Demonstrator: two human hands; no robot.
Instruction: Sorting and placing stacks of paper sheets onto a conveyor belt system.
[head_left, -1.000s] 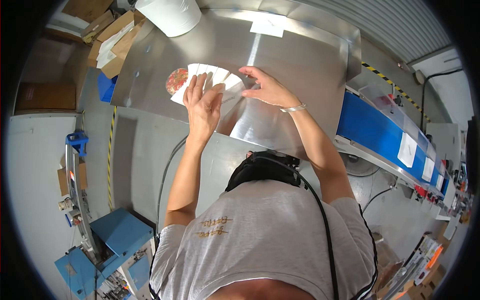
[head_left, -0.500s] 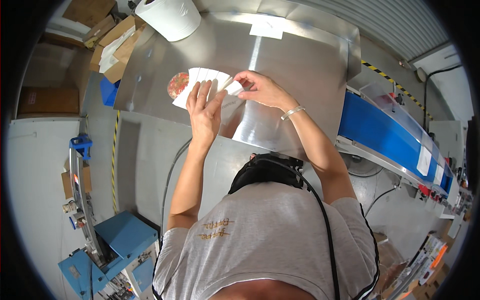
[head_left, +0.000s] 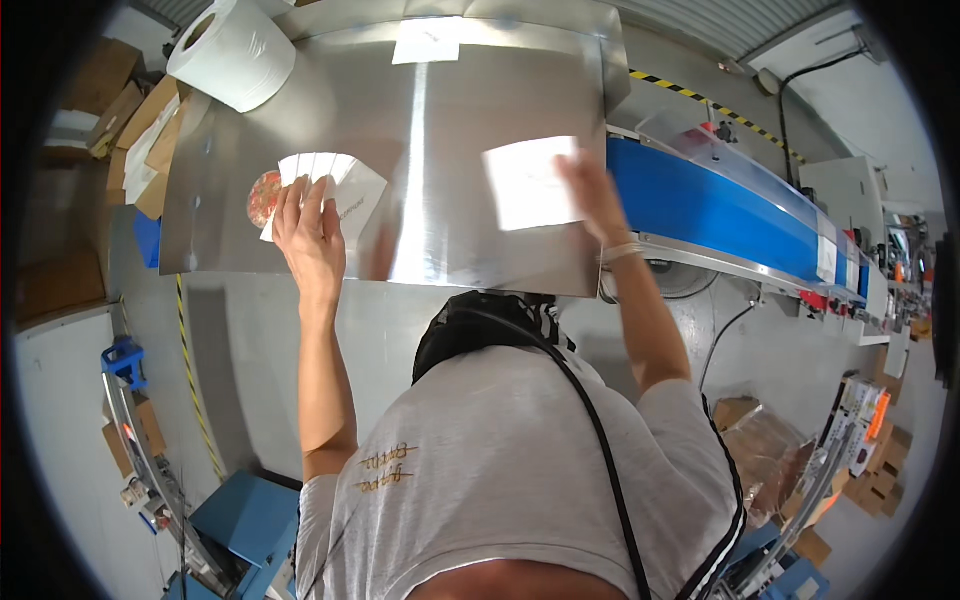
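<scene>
My left hand (head_left: 312, 238) rests over a fanned stack of white paper packets (head_left: 358, 198) on the left part of the steel table (head_left: 450, 120). Its fingers press and hold the near-left side of the fan. Beside the fan's left edge is a round red-and-beige patterned piece (head_left: 263, 200), partly covered. Over at the table's right side, my right hand (head_left: 598, 200) grips one flat white packet (head_left: 530, 186) by its right edge. That hand is smeared by motion, and its fingertips are hard to make out.
A blue conveyor belt (head_left: 700, 195) with a clear guard runs off to the right of the table. A large white roll (head_left: 250, 65) stands at the far left corner, near open cardboard boxes (head_left: 160, 130). A white paper (head_left: 428, 42) lies at the back edge.
My right hand has drawn one packet off the fan and carried it right, toward the conveyor. My left hand stays on the fan. The whole view has shifted to the right.
</scene>
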